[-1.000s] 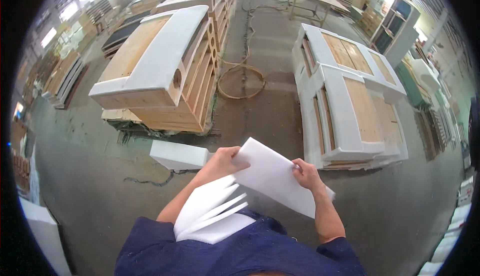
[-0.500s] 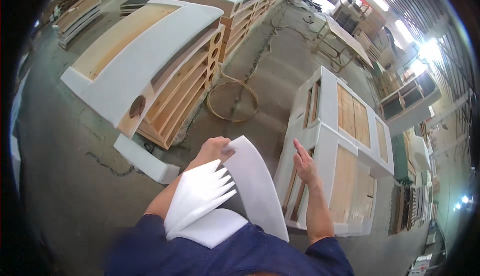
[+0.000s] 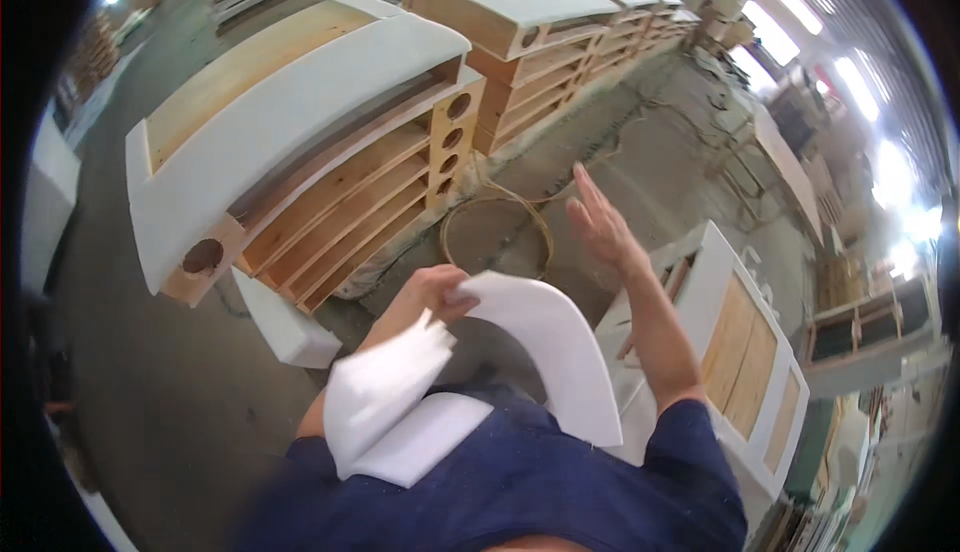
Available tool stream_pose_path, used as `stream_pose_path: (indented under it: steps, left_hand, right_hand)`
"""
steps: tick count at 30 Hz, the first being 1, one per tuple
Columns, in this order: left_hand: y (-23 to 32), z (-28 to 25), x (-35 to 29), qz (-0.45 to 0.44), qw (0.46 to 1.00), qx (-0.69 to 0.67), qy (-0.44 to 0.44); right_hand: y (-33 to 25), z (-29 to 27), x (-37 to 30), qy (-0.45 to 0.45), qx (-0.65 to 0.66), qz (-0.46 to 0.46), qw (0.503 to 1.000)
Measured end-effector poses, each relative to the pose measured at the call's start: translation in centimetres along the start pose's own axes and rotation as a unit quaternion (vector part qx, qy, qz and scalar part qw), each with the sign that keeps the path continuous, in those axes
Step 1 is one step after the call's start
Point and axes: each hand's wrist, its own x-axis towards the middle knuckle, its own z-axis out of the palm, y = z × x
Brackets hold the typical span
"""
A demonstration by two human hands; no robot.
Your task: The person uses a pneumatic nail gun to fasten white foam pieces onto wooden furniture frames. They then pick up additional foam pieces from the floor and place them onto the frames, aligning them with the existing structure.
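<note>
My left hand (image 3: 432, 290) is closed on one end of a curved white foam strip (image 3: 560, 337), which arches over and hangs down in front of my body. Several more white foam pieces (image 3: 385, 392) are draped over my left forearm, their tips fanned and blurred. Held up to the right, my right hand (image 3: 603, 222) is empty, with its fingers stretched out, apart from the strip. Ahead on the left stands a wooden frame (image 3: 340, 217) with open slats and round holes, its curved top partly covered by white foam padding (image 3: 300, 92).
A white foam block (image 3: 285, 322) lies on the floor beside the near frame. Behind it runs a row of similar frames (image 3: 520, 12). A coiled hose (image 3: 497, 237) rests on the floor ahead. To my right are padded wooden frames (image 3: 745, 342), and a tilted board (image 3: 787, 167) stands farther back.
The view has turned, bringing the left wooden frame closer. My right hand has risen and moved from over the right-hand frames to above the floor. The foam strip bends more strongly.
</note>
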Motion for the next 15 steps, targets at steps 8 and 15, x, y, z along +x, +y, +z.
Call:
stream_pose_path:
  steps: [8, 15]
  left_hand:
    - [2.4, 0.6, 5.1, 0.013, 0.982, -0.006, 0.188]
    - [-1.2, 0.8, 12.8, 0.025, 0.937, -0.039, 0.347]
  right_hand:
    - [-2.8, -1.3, 29.3, 0.003, -0.091, -0.307, 0.947]
    - [-5.3, 3.8, 46.4, -0.045, -0.146, -0.336, 0.929]
